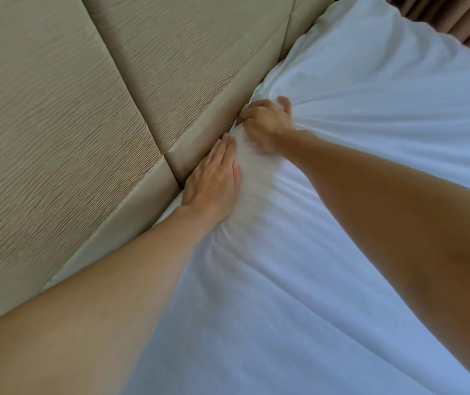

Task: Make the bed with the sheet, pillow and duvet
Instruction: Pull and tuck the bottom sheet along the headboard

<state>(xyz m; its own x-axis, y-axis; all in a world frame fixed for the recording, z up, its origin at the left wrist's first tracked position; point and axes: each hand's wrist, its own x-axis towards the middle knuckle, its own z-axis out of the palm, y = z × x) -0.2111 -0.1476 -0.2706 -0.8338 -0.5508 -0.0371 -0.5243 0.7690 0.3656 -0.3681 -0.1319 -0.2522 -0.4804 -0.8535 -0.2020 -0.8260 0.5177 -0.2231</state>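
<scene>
A white sheet (299, 280) covers the mattress and fills the right and lower part of the view. Its edge runs along the padded beige headboard (85, 109). My left hand (214, 181) lies flat with its fingers together, pressed against the sheet's edge where it meets the headboard. Just beyond it, my right hand (265, 121) is closed on a bunched fold of the sheet at the same edge, and creases fan out from its grip. No pillow or duvet can be told apart from the white fabric.
The headboard is made of large textured panels with deep seams and stands tight against the mattress. Brown curtain folds (456, 18) show at the top right corner behind the bed.
</scene>
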